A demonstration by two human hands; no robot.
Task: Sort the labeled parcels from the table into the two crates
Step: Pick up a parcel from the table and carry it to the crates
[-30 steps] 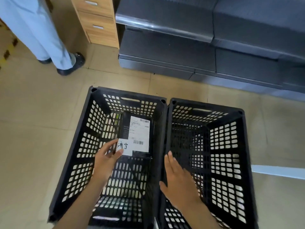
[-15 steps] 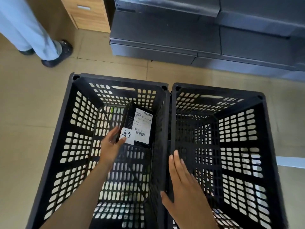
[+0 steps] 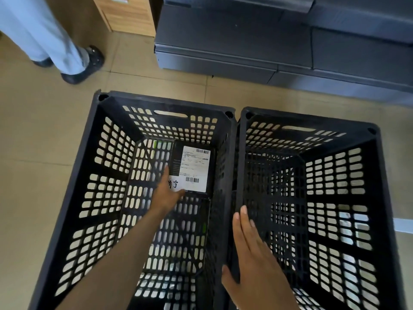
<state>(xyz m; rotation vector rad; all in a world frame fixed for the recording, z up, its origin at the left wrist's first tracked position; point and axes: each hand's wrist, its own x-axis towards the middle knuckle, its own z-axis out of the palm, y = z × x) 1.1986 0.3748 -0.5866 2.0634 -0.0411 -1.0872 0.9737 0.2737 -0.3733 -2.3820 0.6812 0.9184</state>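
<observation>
Two black lattice crates stand side by side on the floor. A black parcel (image 3: 194,166) with a white barcode label and a handwritten tag lies flat on the bottom of the left crate (image 3: 165,98), at its far right. My left hand (image 3: 167,195) reaches down into that crate and rests on the parcel's near left corner, covering part of the tag, with fingers straight and thumb spread. My right hand (image 3: 252,253) lies flat on the left wall of the right crate (image 3: 312,118), thumb hooked over the rim. Nothing shows inside the right crate.
A person's legs (image 3: 44,36) and dark shoes (image 3: 82,68) stand at the far left on the tan tiled floor. A wooden drawer cabinet (image 3: 129,16) and dark grey units (image 3: 245,41) line the far side beyond the crates.
My left hand has lowered the parcel from a tilted hold to lying flat on the left crate's bottom. The view has moved closer over the crates. My right hand stays on the rim.
</observation>
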